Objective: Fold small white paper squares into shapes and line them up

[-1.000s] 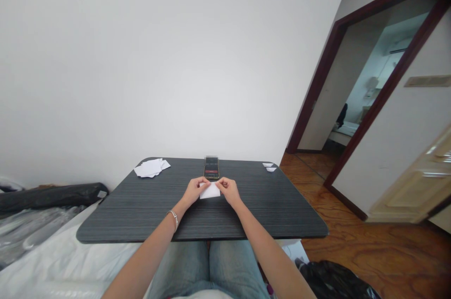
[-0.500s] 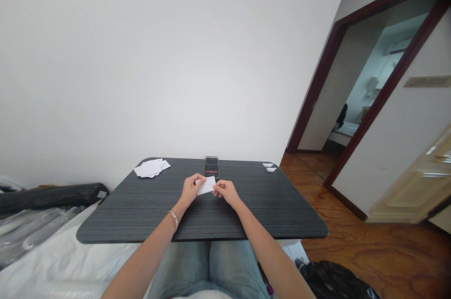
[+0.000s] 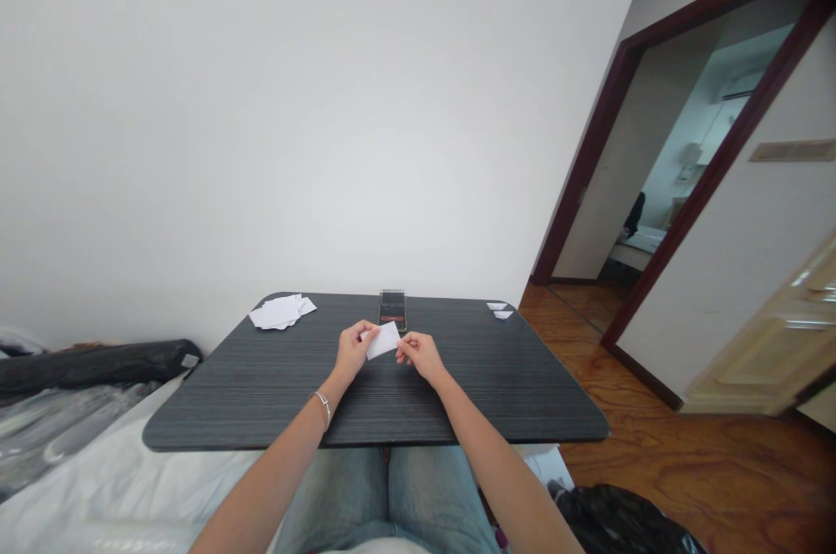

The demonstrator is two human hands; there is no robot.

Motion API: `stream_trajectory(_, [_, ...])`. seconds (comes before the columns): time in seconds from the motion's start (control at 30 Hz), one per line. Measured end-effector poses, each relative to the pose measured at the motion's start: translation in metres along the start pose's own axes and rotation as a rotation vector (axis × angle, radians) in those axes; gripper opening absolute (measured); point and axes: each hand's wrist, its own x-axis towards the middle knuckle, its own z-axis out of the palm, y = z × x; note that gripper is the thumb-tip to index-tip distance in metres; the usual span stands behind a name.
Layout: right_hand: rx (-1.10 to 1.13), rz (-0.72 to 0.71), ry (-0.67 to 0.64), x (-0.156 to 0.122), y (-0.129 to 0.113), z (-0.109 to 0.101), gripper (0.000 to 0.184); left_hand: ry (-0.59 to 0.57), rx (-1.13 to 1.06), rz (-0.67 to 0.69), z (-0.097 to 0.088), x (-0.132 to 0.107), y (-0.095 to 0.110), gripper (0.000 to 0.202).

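Observation:
A small white piece of paper [image 3: 384, 341] is held up over the middle of the dark table [image 3: 274, 397]. My left hand [image 3: 353, 348] pinches its left edge between thumb and fingers. At the right corner of the sheet, my right hand [image 3: 421, 354] has its thumb and forefinger closed on the paper's edge. Just behind the sheet a phone [image 3: 393, 310] leans upright, its lower part partly covered by the paper.
A loose pile of white paper sheets [image 3: 279, 312] lies at the table's back left. Two small folded paper pieces [image 3: 502, 314] rest at the back right corner. A white wall [image 3: 392, 118] rises behind the table. A black plastic bag [image 3: 620, 519] sits on the floor at right.
The paper has tilted slightly, its right side turning up a little. Both hands stay in nearly the same place.

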Motion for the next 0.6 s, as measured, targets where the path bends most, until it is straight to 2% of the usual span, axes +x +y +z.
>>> stream_trajectory(0.13, [0.019,0.011,0.037,0.002,0.001,-0.002,0.019,-0.017,-0.013,-0.009,0.0,0.0,-0.002,0.023])
stream_trajectory(0.33, [0.04,0.069,-0.069,0.0,0.0,0.004,0.028,-0.109,-0.017,-0.013,0.003,0.0,-0.006,0.024])
stream_trajectory(0.43, [0.042,0.094,-0.082,-0.001,0.0,0.008,0.03,-0.142,-0.011,-0.011,0.005,-0.001,-0.007,0.025])
stream_trajectory(0.6, [0.046,0.095,-0.056,-0.001,-0.001,0.009,0.027,-0.129,-0.031,-0.004,0.006,-0.002,-0.005,0.024])
